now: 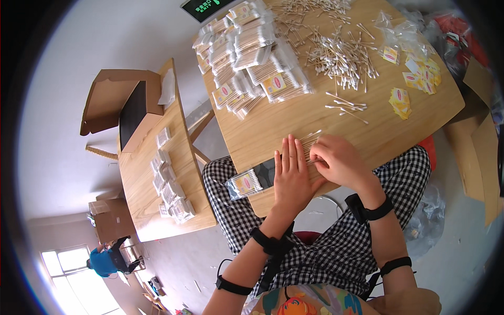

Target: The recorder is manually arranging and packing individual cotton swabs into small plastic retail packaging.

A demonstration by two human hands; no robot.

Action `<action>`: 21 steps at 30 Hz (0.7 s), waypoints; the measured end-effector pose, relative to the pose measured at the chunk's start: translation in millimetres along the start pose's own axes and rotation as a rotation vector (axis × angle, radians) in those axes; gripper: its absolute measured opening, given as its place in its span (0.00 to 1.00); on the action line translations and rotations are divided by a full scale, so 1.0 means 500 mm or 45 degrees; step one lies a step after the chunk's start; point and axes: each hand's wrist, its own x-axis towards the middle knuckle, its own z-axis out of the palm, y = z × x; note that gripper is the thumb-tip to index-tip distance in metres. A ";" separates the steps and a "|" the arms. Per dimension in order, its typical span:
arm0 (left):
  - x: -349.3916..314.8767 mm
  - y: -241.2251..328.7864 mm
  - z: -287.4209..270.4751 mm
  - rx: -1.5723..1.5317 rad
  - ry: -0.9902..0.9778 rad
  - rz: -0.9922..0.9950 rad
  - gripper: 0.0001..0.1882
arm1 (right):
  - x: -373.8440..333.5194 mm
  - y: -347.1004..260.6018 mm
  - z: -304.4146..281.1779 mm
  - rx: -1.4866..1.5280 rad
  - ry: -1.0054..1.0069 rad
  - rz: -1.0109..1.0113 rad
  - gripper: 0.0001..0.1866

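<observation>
My left hand [292, 176] lies flat near the front edge of the wooden table [367, 123], fingers stretched out. Beneath its palm runs a black strip [265, 174], partly hidden. Beside its fingertips is a small row of cotton swabs [310, 140] with wooden sticks and white tips. My right hand [336, 158] is closed, thumb and fingers pinched on the sticks of that row; its fingertips partly cover them. At the strip's left end lies a clear packet [243, 185] filled with swabs and a yellow-and-white card.
Stacked swab packets [252, 52] fill the table's far left. Loose swabs [344, 60] and yellow cards [422, 76] lie farther right. A side table [142, 186] holds more packets and an open cardboard box [123, 100]. A person in blue [105, 261] is in the background.
</observation>
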 end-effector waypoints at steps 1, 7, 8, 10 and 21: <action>0.001 0.000 0.001 0.011 0.010 0.003 0.60 | 0.001 -0.002 0.002 -0.024 -0.001 -0.013 0.07; 0.005 -0.016 -0.007 -0.030 -0.031 -0.003 0.58 | -0.006 -0.001 -0.004 -0.090 -0.036 0.020 0.07; 0.004 -0.016 -0.010 -0.074 0.024 -0.028 0.56 | -0.009 -0.003 -0.012 -0.072 -0.058 0.036 0.07; -0.001 -0.016 -0.017 -0.165 0.132 -0.072 0.53 | -0.015 -0.002 -0.020 -0.015 -0.035 0.066 0.10; -0.040 -0.017 -0.032 -0.434 0.442 -0.094 0.16 | -0.024 0.007 -0.038 -0.040 -0.078 0.122 0.10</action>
